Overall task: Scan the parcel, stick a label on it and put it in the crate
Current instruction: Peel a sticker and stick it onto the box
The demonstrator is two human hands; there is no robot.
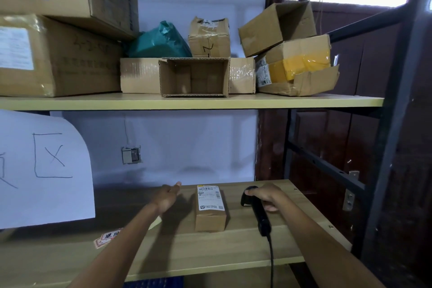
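A small brown cardboard parcel (210,209) with a white shipping label on top lies on the wooden shelf board (233,248). My left hand (168,197) hovers just left of it, fingers apart, holding nothing. My right hand (268,195) grips a black corded barcode scanner (257,210) right of the parcel, its head pointing away from me. Red and white stickers (108,237) lie on the shelf at the left, partly hidden by my forearm. A blue crate (153,283) shows only as a strip below the shelf's front edge.
The upper shelf (187,101) carries several cardboard boxes, an open empty box (194,76) and a green plastic bag (159,41). A white paper sign (42,168) hangs at the left. A dark metal rack frame (388,124) stands at the right. The scanner cable (271,262) trails down.
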